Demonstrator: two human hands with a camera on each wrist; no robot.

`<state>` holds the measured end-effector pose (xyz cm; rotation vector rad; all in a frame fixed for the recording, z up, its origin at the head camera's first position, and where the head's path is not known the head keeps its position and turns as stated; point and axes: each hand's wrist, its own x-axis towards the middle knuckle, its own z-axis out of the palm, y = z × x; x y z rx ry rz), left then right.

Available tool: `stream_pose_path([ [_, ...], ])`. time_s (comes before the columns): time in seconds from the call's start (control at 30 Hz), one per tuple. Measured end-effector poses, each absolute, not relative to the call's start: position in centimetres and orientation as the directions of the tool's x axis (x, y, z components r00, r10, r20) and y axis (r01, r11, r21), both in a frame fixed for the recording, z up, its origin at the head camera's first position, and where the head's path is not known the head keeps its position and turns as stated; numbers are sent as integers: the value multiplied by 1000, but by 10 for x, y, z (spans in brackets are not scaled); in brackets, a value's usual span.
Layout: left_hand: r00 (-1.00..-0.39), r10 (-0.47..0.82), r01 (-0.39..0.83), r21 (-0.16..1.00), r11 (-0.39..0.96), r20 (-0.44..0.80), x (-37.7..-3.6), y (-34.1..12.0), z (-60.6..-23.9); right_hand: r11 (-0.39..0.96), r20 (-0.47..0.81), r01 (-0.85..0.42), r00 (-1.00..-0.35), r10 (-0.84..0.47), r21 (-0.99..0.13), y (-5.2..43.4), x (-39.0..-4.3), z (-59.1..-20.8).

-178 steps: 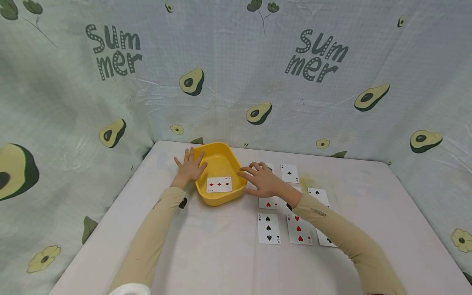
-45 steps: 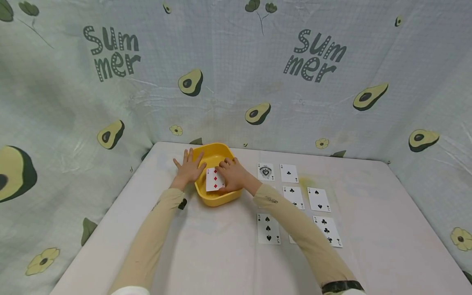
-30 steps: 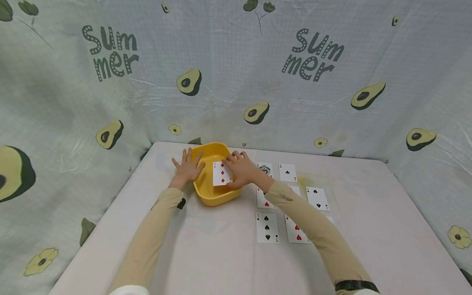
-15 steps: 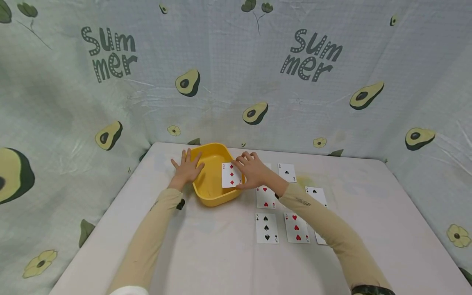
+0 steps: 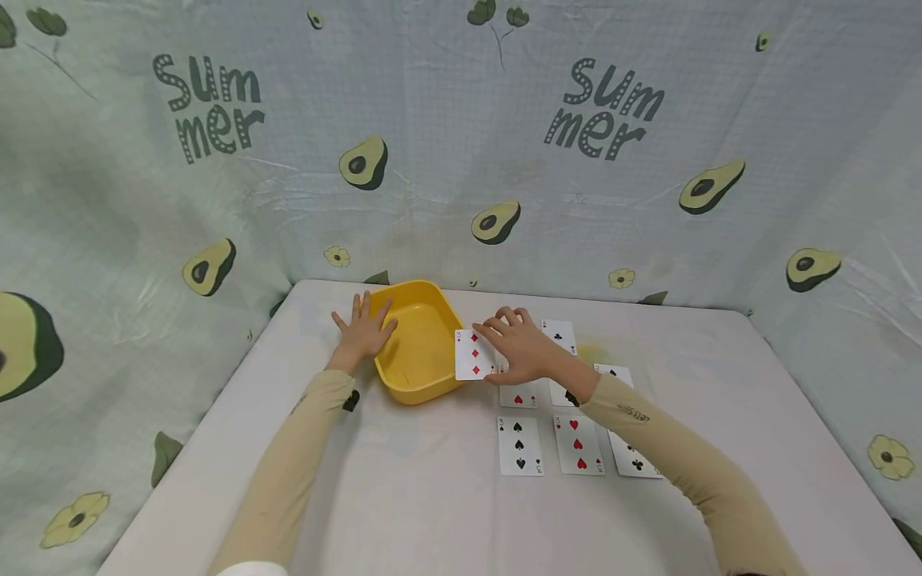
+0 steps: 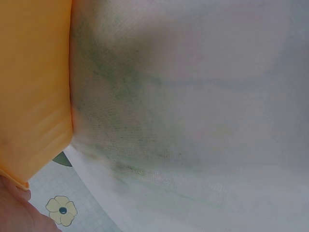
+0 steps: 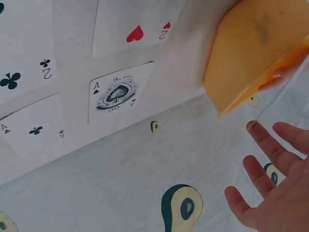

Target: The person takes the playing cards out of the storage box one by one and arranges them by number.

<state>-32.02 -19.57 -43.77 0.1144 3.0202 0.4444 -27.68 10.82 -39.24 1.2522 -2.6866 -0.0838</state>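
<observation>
Three of diamonds, head view: we hold it face up in our right hand, pinched at its right edge, fingers curled over the top and thumb beneath. It hangs just right of the yellow tub, above the near rim and left of the card rows on the white table. Our left hand lies flat, fingers straight, against the tub's left wall, gripping nothing. Laid out to the right: three of spades, three of hearts, a club card half under the sleeve, ace of clubs farther off. To do this step well, we judge the card should travel level and low, and land square in its row without nudging its neighbours.

Left wrist view: only the tub's orange-yellow wall and the tablecloth show; the hand's grip cannot be read here.

Right wrist view: our fingertips spread past the card's thin edge; ace of spades, two of hearts and the tub's corner lie beyond.
</observation>
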Motion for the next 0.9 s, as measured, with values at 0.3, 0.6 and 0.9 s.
stream_pose_path([
  [0.3, -994, 84, 59, 295, 954, -74, -319, -196, -437, 630, 184, -766, -606, -774, 130, 136, -260, -392],
  [0.6, -994, 87, 64, 288, 956, -67, -317, -195, -435, 672, 148, -732, -656, -740, 109, 169, -238, -394],
  [0.9, -994, 92, 70, 282, 957, -66, -316, -195, -435, 678, 204, -726, -651, -731, 115, 204, -217, -401],
])
